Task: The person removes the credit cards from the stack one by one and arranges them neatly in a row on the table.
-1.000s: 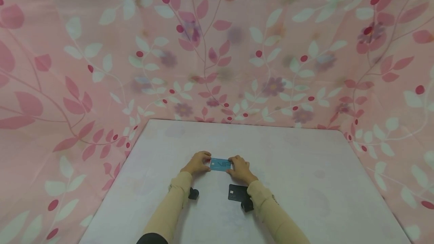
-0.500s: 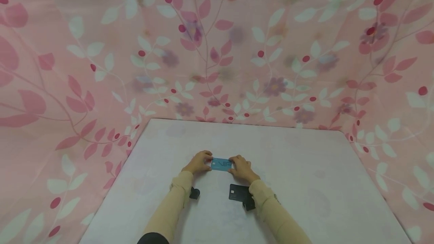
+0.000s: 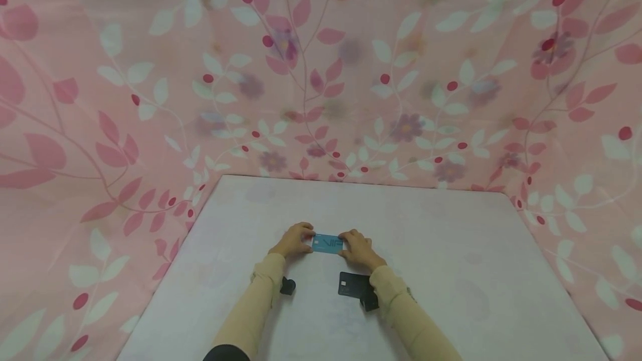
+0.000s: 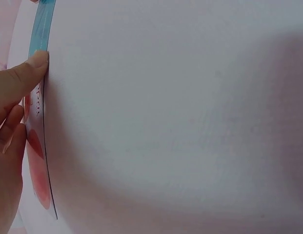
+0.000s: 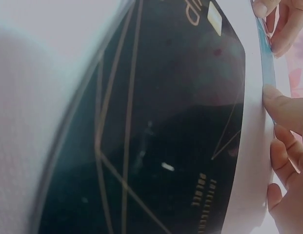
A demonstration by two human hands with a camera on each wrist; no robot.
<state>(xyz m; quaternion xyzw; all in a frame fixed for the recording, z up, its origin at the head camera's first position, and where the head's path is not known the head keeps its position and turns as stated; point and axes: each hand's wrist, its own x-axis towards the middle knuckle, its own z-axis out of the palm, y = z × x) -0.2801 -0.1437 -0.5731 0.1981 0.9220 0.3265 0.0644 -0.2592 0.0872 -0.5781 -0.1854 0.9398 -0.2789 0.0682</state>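
Tabletop [image 3: 426, 222]: beyond black card [image 3: 350, 284], left hand [image 3: 293, 240] pinching left end of blue card [image 3: 327, 243], right hand [image 3: 358, 250] its right end. Blue card, slightly left too, probably light, stiff, slick; grip 2 short edges.

"Where do the left arm [image 3: 251, 305] and right arm [image 3: 413, 316] reach?"
"Toward the far edge of the table [image 3: 451, 244]."
"And further out?"
"Left grip [image 3: 293, 240] and right grip [image 3: 359, 249] face each other, pinching."
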